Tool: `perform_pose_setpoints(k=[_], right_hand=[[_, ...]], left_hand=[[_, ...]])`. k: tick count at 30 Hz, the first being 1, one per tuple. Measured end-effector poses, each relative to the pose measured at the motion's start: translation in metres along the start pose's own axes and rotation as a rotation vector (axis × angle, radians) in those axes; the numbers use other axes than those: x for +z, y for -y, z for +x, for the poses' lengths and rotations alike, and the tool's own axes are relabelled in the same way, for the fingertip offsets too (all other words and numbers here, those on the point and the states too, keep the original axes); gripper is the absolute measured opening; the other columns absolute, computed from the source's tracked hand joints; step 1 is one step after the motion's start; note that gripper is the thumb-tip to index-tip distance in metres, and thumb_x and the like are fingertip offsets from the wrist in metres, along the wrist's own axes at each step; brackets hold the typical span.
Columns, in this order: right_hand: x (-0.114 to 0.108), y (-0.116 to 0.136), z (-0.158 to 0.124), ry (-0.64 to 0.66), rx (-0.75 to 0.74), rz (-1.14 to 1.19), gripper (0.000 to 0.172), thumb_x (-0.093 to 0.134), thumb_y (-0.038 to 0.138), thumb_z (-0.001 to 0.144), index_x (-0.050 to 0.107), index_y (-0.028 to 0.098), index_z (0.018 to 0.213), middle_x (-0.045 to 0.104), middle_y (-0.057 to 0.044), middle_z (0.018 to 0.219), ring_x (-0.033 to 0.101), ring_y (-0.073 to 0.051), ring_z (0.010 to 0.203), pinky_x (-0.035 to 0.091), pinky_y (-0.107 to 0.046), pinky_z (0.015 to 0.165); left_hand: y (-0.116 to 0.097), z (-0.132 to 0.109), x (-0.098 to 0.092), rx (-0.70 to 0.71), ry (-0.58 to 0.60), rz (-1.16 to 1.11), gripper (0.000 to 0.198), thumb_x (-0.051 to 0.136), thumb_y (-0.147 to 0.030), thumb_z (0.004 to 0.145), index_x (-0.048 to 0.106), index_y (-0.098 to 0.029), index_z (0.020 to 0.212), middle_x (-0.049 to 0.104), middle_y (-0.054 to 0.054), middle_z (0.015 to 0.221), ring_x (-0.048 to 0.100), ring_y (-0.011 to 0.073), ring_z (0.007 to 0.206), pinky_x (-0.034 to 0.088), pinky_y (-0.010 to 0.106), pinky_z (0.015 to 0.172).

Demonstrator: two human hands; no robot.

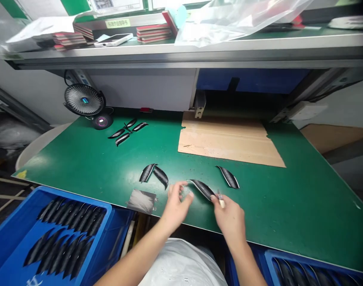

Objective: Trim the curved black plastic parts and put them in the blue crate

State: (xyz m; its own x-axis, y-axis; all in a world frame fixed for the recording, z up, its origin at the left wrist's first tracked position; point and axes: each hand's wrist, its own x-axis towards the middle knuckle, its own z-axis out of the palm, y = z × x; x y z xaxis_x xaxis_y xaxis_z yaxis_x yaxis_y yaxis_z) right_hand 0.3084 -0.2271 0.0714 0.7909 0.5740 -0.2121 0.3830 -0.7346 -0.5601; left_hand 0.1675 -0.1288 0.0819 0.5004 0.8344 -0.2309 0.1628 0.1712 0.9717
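Both hands are working right at the near edge of the green mat (88,159), so that's my landmark here. Closest in, a blue bin (17,246) full of black curved parts is sitting just below the mat's near-left edge, and another blue bin (318,270) is poking in below its near-right edge. The left hand (175,206) is reaching in from below with the wrist straight, fingers loosely curled and pinching one end of a curved black strip (202,188). The right hand (229,218) is angling in from the right, closed around a small pale tool (221,202) whose tip is meeting the strip's other end. The strip itself is lying on the mat just in from the near edge. Just left of it a grey square pad (142,200) is overhanging that edge. A bit further in, three more strips are resting apart. Mid-mat there's lots of bare green on both sides, and a cardboard sheet (229,141) is covering the far middle. At the far-left corner a little fan (84,100) is standing.
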Motion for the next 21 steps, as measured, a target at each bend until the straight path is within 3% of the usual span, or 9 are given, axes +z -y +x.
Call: perform_pose_setpoints(k=[2, 5, 8, 11, 14, 18, 20, 21], right_hand=[[0.001, -0.021, 0.013, -0.016, 0.029, -0.056, 0.033, 0.050, 0.041, 0.088, 0.072, 0.016, 0.086, 0.070, -0.015, 0.074, 0.062, -0.033, 0.072, 0.038, -0.037, 0.065], [-0.007, -0.037, 0.023, -0.063, 0.064, -0.135, 0.044, 0.046, 0.054, 0.089, 0.071, 0.019, 0.098, 0.070, -0.014, 0.075, 0.062, -0.035, 0.074, 0.037, -0.038, 0.065], [-0.018, -0.043, 0.040, -0.194, 0.119, -0.203, 0.053, 0.042, 0.060, 0.089, 0.068, 0.019, 0.111, 0.070, -0.016, 0.087, 0.062, -0.036, 0.080, 0.039, -0.039, 0.065], [-0.025, -0.047, 0.069, -0.225, 0.126, -0.186, 0.050, 0.050, 0.051, 0.086, 0.067, 0.014, 0.115, 0.068, -0.020, 0.101, 0.062, -0.038, 0.090, 0.041, -0.040, 0.068], [-0.030, -0.041, 0.087, -0.182, 0.139, -0.128, 0.041, 0.055, 0.039, 0.081, 0.072, 0.009, 0.104, 0.069, -0.022, 0.086, 0.062, -0.038, 0.083, 0.042, -0.041, 0.066], [-0.034, -0.005, 0.054, -0.092, 0.037, 0.051, 0.045, 0.059, 0.048, 0.081, 0.072, 0.011, 0.102, 0.070, -0.014, 0.080, 0.063, -0.029, 0.075, 0.045, -0.035, 0.064], [-0.032, 0.023, 0.021, 0.091, -0.109, 0.230, 0.046, 0.063, 0.057, 0.078, 0.073, 0.016, 0.097, 0.070, -0.006, 0.078, 0.061, -0.023, 0.071, 0.046, -0.029, 0.063], [-0.029, 0.036, 0.004, 0.235, -0.202, 0.378, 0.045, 0.065, 0.057, 0.078, 0.073, 0.016, 0.094, 0.069, -0.005, 0.078, 0.059, -0.021, 0.070, 0.045, -0.028, 0.063]], left_hand=[[0.016, -0.010, -0.004, -0.005, 0.152, 0.165, 0.025, 0.061, -0.029, 0.085, 0.063, -0.023, 0.109, 0.053, 0.008, 0.111, 0.049, 0.0231, 0.111, 0.039, 0.036, 0.096], [0.016, -0.022, -0.010, 0.049, 0.272, 0.236, 0.016, 0.054, -0.030, 0.090, 0.065, -0.020, 0.095, 0.059, 0.007, 0.101, 0.053, 0.0215, 0.103, 0.043, 0.033, 0.089], [0.003, -0.025, -0.011, 0.054, 0.302, 0.205, 0.020, 0.051, -0.032, 0.092, 0.063, -0.019, 0.084, 0.062, 0.004, 0.089, 0.057, 0.0181, 0.087, 0.044, 0.030, 0.080], [-0.004, -0.023, -0.008, 0.037, 0.311, 0.141, 0.019, 0.052, -0.033, 0.092, 0.062, -0.018, 0.085, 0.063, 0.004, 0.086, 0.057, 0.0171, 0.082, 0.044, 0.030, 0.077], [-0.005, -0.017, -0.002, 0.010, 0.269, 0.057, 0.018, 0.056, -0.034, 0.090, 0.062, -0.018, 0.095, 0.063, 0.006, 0.097, 0.057, 0.0188, 0.091, 0.044, 0.032, 0.082], [-0.018, -0.004, 0.001, -0.084, 0.150, -0.270, 0.043, 0.069, -0.038, 0.083, 0.053, -0.019, 0.118, 0.058, 0.012, 0.118, 0.054, 0.0226, 0.111, 0.043, 0.036, 0.094], [-0.034, 0.003, 0.000, -0.095, 0.173, -0.526, 0.049, 0.071, -0.039, 0.082, 0.051, -0.021, 0.123, 0.057, 0.012, 0.124, 0.052, 0.0234, 0.118, 0.043, 0.037, 0.096], [-0.044, 0.006, -0.001, -0.087, 0.192, -0.648, 0.043, 0.070, -0.039, 0.082, 0.054, -0.021, 0.118, 0.059, 0.011, 0.120, 0.053, 0.0232, 0.117, 0.044, 0.037, 0.095]])
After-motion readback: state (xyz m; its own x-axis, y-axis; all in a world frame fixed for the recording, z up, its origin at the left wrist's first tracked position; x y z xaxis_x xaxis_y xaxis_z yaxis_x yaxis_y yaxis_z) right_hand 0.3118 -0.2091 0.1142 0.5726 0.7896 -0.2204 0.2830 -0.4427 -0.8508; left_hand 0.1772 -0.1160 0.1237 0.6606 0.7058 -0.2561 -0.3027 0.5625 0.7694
